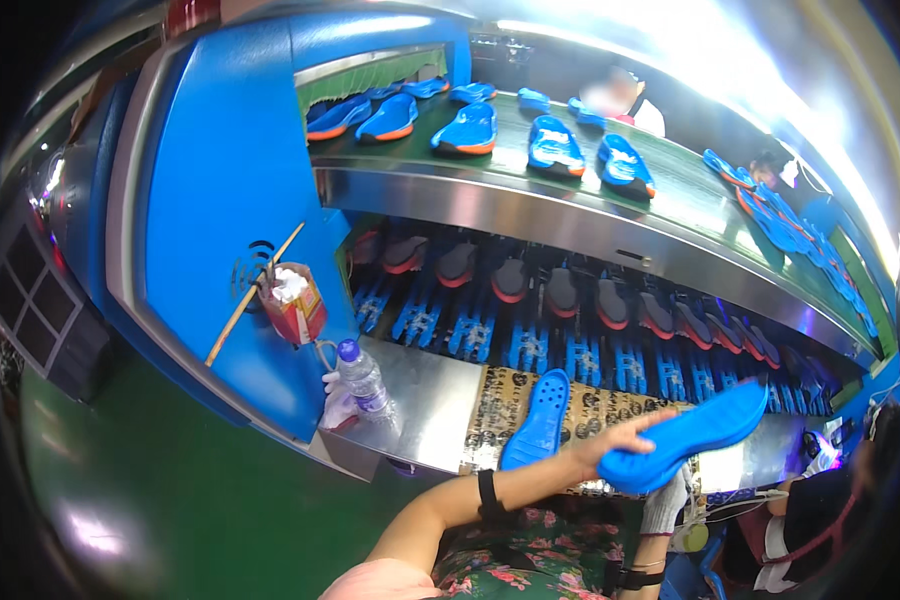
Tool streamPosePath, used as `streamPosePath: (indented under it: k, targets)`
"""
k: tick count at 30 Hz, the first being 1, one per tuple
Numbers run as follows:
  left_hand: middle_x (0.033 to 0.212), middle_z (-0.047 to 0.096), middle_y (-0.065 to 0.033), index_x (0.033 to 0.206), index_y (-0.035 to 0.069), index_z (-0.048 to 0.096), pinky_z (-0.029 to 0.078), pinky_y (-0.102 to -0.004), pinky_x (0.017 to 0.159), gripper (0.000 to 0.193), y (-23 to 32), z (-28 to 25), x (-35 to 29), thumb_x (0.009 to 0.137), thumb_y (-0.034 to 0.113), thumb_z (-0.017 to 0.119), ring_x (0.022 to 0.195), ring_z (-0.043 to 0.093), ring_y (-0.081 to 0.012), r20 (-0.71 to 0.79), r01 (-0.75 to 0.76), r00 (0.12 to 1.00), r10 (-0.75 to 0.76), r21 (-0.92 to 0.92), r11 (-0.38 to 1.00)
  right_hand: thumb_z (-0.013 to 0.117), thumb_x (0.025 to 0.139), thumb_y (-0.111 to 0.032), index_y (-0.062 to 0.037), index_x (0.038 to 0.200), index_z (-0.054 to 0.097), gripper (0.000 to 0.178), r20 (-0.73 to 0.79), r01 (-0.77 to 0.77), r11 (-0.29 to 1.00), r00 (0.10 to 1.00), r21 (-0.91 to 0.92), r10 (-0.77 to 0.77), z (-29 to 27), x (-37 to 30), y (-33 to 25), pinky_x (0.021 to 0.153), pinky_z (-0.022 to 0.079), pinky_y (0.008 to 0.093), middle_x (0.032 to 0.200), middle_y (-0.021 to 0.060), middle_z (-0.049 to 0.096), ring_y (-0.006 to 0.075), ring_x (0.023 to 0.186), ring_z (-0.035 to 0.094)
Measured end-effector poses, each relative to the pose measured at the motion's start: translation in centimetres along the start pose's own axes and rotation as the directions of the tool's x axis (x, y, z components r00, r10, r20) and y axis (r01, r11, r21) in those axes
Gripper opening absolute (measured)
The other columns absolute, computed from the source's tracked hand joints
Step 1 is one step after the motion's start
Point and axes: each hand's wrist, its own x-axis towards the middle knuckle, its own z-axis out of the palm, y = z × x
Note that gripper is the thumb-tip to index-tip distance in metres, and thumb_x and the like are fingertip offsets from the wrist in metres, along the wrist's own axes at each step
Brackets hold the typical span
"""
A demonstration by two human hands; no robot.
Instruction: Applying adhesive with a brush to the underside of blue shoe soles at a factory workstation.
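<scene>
A blue shoe sole (705,432) is held up above the front of the bench, tilted with its far end to the right. My bare left hand (622,442) grips its near left end, fingers closed along the edge. Beneath the sole is my right hand (667,508), in a pale knit glove; the sole hides its fingers, so I cannot tell how they are set. A second blue sole (537,420), with small holes at its far end, lies on the brown printed covering (495,395) just left of the held one.
Behind the bench, dark red-edged soles (508,278) sit in a row above blue clamps (527,348). Higher up, a green conveyor (690,185) carries several blue soles. At left stand a water bottle (363,380) and a red box (295,305) on a blue panel. Another person (650,115) is beyond.
</scene>
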Motion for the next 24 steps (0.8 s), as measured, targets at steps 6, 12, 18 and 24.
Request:
streamPosePath:
  k: [6,12,18,24]
  targets:
    - [0.146,0.049,-0.0189,0.161,0.007,0.023,0.052,-0.0378,0.107,0.092,-3.1,-2.0,-7.1,0.081,0.004,0.068,0.125,0.061,-0.0271,-0.136,-0.043,0.990,0.017,-0.190,0.981,0.066,0.095,-0.004,0.0010,0.120,0.066,0.025,-0.147,-0.059,0.998,0.988,-0.033,0.053,-0.9,0.8,0.5,0.092,0.055,0.0345,0.119,0.0110,0.069,0.0208,0.109,0.066]
    - [0.116,0.063,-0.0184,0.147,0.002,0.038,0.061,-0.0404,0.086,0.082,-1.6,-6.1,-11.3,0.068,-0.003,0.060,0.096,0.070,-0.0281,-0.358,0.027,0.929,-0.096,-0.193,0.981,0.069,0.094,-0.002,0.0010,0.120,0.065,0.026,-0.182,0.142,0.971,0.967,-0.190,-0.177,1.7,0.8,0.1,0.071,0.053,0.0204,0.108,0.0055,0.068,0.0101,0.085,0.064]
    - [0.119,0.061,-0.0073,0.152,0.008,0.034,0.056,-0.0349,0.092,0.079,-3.4,-7.0,-11.0,0.082,0.005,0.071,0.105,0.063,-0.0162,-0.470,-0.008,0.881,0.055,0.102,0.995,0.066,0.099,-0.006,0.0017,0.127,0.059,0.030,-0.095,0.110,0.993,0.990,0.039,-0.106,5.3,-0.3,-1.4,0.058,0.056,0.0163,0.113,0.0119,0.067,0.0117,0.087,0.066]
    - [0.136,0.060,-0.0154,0.152,0.007,0.039,0.055,-0.0412,0.101,0.064,-5.2,-8.6,-10.4,0.097,0.020,0.067,0.119,0.065,-0.0265,-0.415,0.029,0.899,-0.140,-0.261,0.965,0.065,0.098,-0.005,0.0028,0.127,0.058,0.031,-0.061,0.115,0.990,0.992,0.079,-0.110,11.0,-3.4,-2.5,0.062,0.056,0.0182,0.112,0.0127,0.068,0.0126,0.087,0.066]
